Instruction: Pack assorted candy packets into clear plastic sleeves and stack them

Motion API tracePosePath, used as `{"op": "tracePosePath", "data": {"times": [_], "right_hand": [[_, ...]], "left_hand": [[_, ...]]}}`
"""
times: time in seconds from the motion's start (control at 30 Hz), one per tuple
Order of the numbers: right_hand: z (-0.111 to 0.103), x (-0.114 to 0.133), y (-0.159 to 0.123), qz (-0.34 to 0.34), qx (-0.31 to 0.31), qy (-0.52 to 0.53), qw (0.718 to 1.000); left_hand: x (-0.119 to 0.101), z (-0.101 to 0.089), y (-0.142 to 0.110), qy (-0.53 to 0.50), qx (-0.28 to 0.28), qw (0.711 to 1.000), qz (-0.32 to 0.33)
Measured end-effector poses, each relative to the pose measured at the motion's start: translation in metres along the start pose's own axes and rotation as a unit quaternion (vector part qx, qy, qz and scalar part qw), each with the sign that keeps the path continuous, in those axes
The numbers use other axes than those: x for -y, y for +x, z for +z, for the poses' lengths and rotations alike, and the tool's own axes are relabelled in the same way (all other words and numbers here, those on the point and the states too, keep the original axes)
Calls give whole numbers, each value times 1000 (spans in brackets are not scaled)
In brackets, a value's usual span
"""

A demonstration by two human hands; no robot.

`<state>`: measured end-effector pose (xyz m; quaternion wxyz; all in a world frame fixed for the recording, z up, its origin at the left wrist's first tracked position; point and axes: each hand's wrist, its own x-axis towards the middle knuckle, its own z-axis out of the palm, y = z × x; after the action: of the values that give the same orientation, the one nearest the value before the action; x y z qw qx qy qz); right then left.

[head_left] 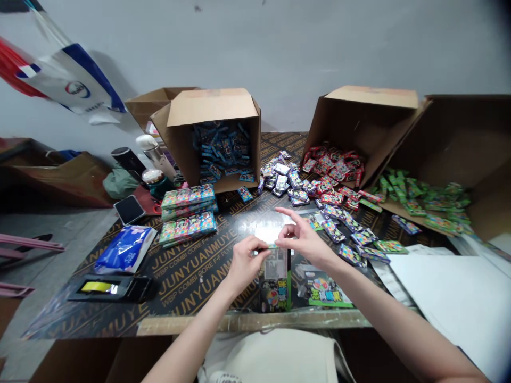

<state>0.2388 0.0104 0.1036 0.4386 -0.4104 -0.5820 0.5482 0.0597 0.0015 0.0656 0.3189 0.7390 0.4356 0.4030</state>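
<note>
My left hand point(246, 260) and my right hand point(302, 238) meet above the near middle of the black table point(179, 271). Both pinch the top edge of a small printed display box point(275, 279) that stands in front of me. The left fingers are curled on its top left corner. The right thumb and middle finger pinch its top right, with the index finger stretched out. A second flat printed box point(325, 287) lies just right of it. Loose candy packets point(351, 239) lie scattered beyond my right hand.
Tipped cardboard boxes spill blue packets point(221, 146), red packets point(335, 165) and green packets point(431, 202). Purple packets point(285, 181) lie between them. Stacked filled trays point(187, 213), a tissue pack point(123, 247), a phone point(130, 209), a black device point(112, 287) and white sheets point(451, 292) surround me.
</note>
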Motion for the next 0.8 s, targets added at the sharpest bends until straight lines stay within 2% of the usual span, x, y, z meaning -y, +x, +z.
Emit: {"op": "tracePosePath", "data": {"times": [0.33, 0.43, 0.53, 0.6, 0.67, 0.73, 0.77, 0.8], "right_hand": [[7, -24, 9, 36, 15, 33, 999], [8, -31, 9, 30, 6, 20, 999], [11, -37, 8, 19, -33, -1, 999], [13, -38, 8, 26, -75, -2, 997], [13, -38, 9, 48, -99, 17, 994], [10, -37, 10, 62, -112, 37, 991], [6, -38, 11, 58, -125, 39, 990], [2, -39, 11, 51, -146, 31, 987]], "left_hand": [[1, 1, -3, -8, -36, 999, 26], [0, 6, -2, 3, -61, 998, 13], [-3, 11, 0, 19, -72, 997, -8], [-6, 12, 4, 34, -50, 998, -34], [-7, 7, 9, 41, 0, 997, -61], [-5, -4, 16, 24, 66, 994, -88], [-2, -13, 19, 5, 80, 991, -107], [3, -24, 21, -24, 70, 989, -131]]}}
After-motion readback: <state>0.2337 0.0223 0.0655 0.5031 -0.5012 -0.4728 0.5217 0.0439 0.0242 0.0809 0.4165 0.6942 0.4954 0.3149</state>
